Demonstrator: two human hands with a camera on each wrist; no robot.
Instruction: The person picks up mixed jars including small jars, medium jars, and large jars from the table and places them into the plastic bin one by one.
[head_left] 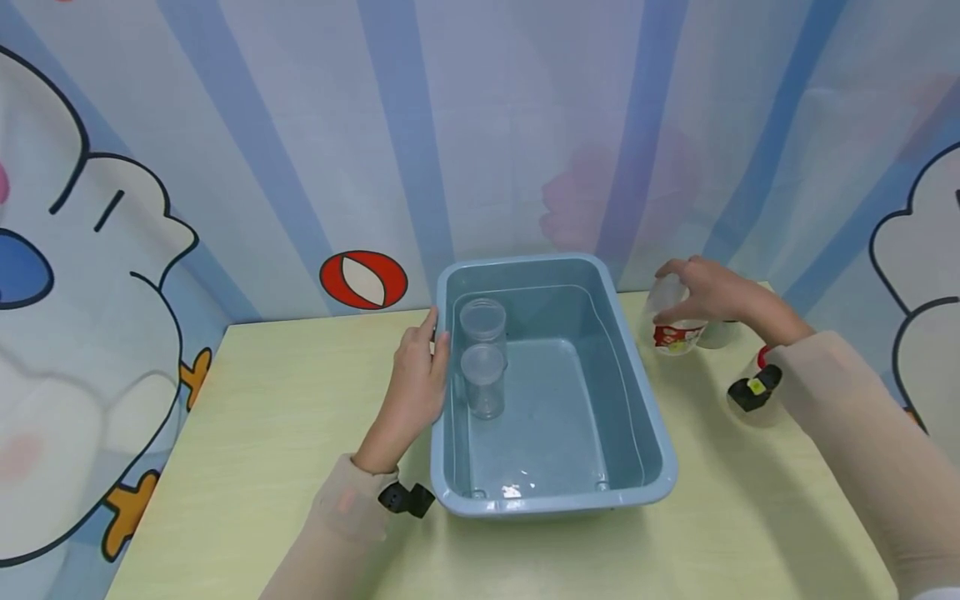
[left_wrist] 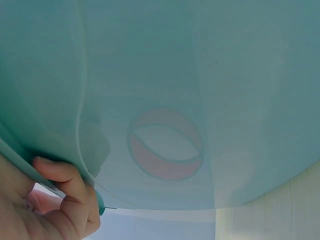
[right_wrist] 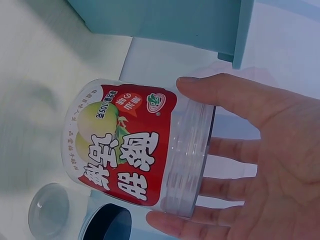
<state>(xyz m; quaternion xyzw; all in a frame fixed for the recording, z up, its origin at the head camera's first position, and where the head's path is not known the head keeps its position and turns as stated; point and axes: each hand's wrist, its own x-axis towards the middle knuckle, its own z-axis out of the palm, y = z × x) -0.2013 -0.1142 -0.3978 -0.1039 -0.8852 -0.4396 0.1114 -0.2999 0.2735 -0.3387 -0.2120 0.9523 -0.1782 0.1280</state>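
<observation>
On my right hand [head_left: 712, 292], the thumb is on one side and the fingers are on the other, curved around the upper part of a clear labelled jar [right_wrist: 132, 145]. The jar is just to the right of the basin [head_left: 666, 467], near the back of the table [head_left: 322, 400]; whether its base touches the tabletop I cannot tell. My left hand [head_left: 420, 375] pinches the basin's left rim, thumb and fingers together on it.

The basin is pale blue and rectangular, with rounded corners. Inside, along its left wall, I count two clear lidded containers, the nearer one [head_left: 483, 400] just in front of the farther one [head_left: 483, 320]. Just beside the held jar is a dark-topped container [right_wrist: 107, 222], partly cut off in my right wrist view. Nearer me, a container with a red top [head_left: 763, 357] is mostly hidden by my right sleeve [head_left: 832, 408].

The tabletop is pale yellow-green, with shadows from my arms. Its far edge meets a backdrop [head_left: 510, 125] striped in blues, printed with a red-and-white oval [head_left: 363, 280] and, at the left, a large white cartoon figure [head_left: 75, 333].

The held jar carries a red label [right_wrist: 152, 175] with large white Chinese characters, pictures of round yellow-green fruit, a small green emblem and an orange speech bubble. I can read "105克" in its smaller print.
</observation>
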